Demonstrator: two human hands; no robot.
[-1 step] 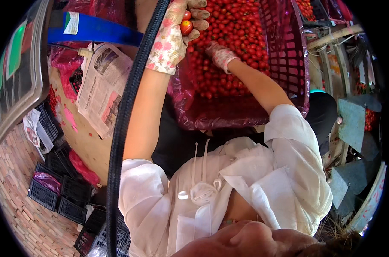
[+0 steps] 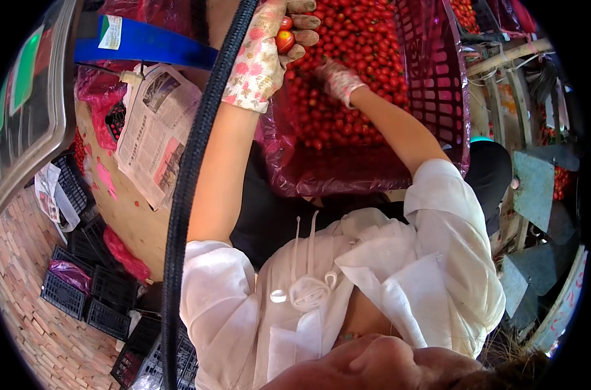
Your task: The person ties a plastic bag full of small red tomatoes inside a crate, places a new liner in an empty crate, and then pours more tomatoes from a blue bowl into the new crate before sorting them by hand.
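Fingers of left hand are curled around two visible red fruits. Right hand is placed at the fruit pile inside the film-lined crate; its grip can't be made out.

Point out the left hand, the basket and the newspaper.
Left hand [image 2: 263, 57]: head view, gloved middle.
Basket [image 2: 436, 78]: head view, its holed right-hand wall.
Newspaper [image 2: 157, 127]: head view, around its middle.

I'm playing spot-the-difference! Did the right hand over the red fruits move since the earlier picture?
Yes, slightly: the right hand has shifted rightward and a bit away from the person's body, nearer the purple basket's right rim.
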